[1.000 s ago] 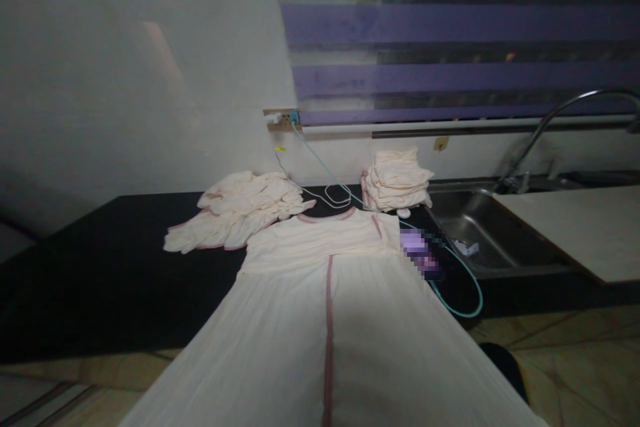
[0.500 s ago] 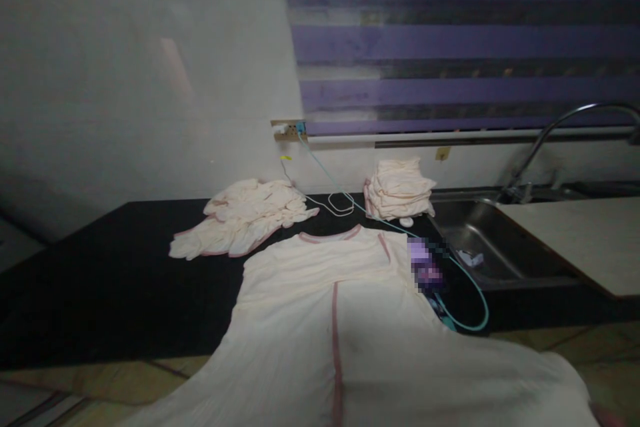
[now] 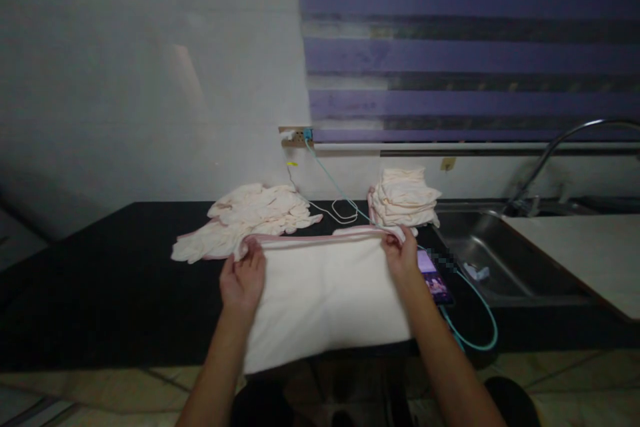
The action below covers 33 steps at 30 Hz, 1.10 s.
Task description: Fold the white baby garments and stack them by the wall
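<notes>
A cream garment with pink trim is stretched between my hands at the front of the black counter, its lower part hanging past the front edge. My left hand is closed on the garment's upper left corner, fingers curled over the pink edging. At the upper right corner, my right hand pinches the same trimmed edge. Behind my left hand lies a loose heap of cream garments. A neat stack of folded cream garments stands just beyond my right hand.
A phone with a lit screen lies right of the garment, beside a looped teal cable. Farther right are a steel sink with a curved faucet and a pale board. A wall socket holds plugs.
The garment was spread wide toward me, with its neckline on the counter. Now it is doubled over into a smaller rectangle, and both hands have come into view gripping its far edge.
</notes>
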Motion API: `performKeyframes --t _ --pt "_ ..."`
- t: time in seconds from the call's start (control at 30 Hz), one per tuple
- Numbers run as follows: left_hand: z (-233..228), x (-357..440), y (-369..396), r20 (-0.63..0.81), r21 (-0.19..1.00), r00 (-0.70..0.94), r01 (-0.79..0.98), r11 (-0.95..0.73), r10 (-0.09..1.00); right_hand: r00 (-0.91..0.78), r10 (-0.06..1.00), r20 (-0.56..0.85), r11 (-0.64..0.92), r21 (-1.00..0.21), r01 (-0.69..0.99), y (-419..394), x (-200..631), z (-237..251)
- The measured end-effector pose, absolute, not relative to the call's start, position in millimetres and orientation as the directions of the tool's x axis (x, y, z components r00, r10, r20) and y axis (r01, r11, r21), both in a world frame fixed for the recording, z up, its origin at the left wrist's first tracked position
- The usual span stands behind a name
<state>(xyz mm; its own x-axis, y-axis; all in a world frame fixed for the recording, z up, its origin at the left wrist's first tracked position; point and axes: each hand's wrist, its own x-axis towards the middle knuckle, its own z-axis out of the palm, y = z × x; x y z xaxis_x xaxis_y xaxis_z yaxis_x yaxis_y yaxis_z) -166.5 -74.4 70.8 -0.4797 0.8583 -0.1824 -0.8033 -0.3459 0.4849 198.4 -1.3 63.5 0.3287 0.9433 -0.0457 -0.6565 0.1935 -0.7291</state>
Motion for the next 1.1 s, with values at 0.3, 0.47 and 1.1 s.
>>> performKeyframes --t 0.3,0.47,1.1 --pt "12.5 -165.2 -57.0 0.234 0.972 -0.406 0.093 -0.214 0.883 0.37 0.915 0.161 0.19 -0.981 -0.044 8.5 160.9 6.8" --pt "1.7 -141.6 -60.1 0.304 0.564 0.059 0.793 -0.23 0.951 0.01 0.925 0.379 0.187 -0.481 0.857 -4.1 145.2 -5.4" --pt "-21.7 -84.6 -214.0 0.411 0.161 -0.137 0.984 0.077 0.901 -0.668 0.671 0.321 0.738 -0.203 0.644 37.9 120.1 -0.6"
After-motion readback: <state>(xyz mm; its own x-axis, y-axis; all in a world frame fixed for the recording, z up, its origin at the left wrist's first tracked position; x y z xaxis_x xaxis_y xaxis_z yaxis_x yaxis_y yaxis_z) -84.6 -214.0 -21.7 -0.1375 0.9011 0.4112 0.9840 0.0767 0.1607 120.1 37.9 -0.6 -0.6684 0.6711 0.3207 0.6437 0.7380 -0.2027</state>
